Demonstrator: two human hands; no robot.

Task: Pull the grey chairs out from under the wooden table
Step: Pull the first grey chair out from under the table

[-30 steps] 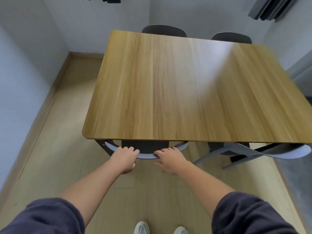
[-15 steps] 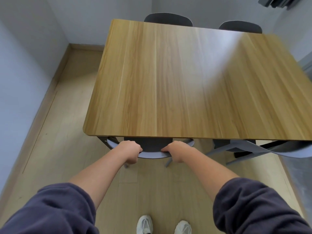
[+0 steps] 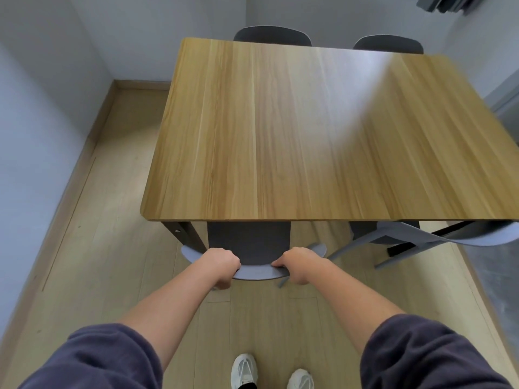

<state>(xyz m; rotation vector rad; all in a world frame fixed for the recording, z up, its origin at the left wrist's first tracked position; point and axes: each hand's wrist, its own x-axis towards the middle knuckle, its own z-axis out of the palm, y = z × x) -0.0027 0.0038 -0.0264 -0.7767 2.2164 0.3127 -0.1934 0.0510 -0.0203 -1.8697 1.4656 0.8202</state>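
One wooden table [image 3: 280, 136], four grey chairs, two hands, left hand [image 3: 220, 263] and right hand [image 3: 299, 263], both grasping the near chair [image 3: 250, 248] by its backrest

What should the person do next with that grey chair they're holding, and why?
Probably draw it straight back toward their white shoes. Both hands, left and right, are closed on the curved backrest of the near grey chair, yet its dark seat sits partly under the wooden table.

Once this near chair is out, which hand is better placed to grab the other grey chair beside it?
The right hand, probably. Both hands grip the near chair's backrest, but the second grey chair sits to the right of it under the wooden table, nearer the right hand than the left hand.
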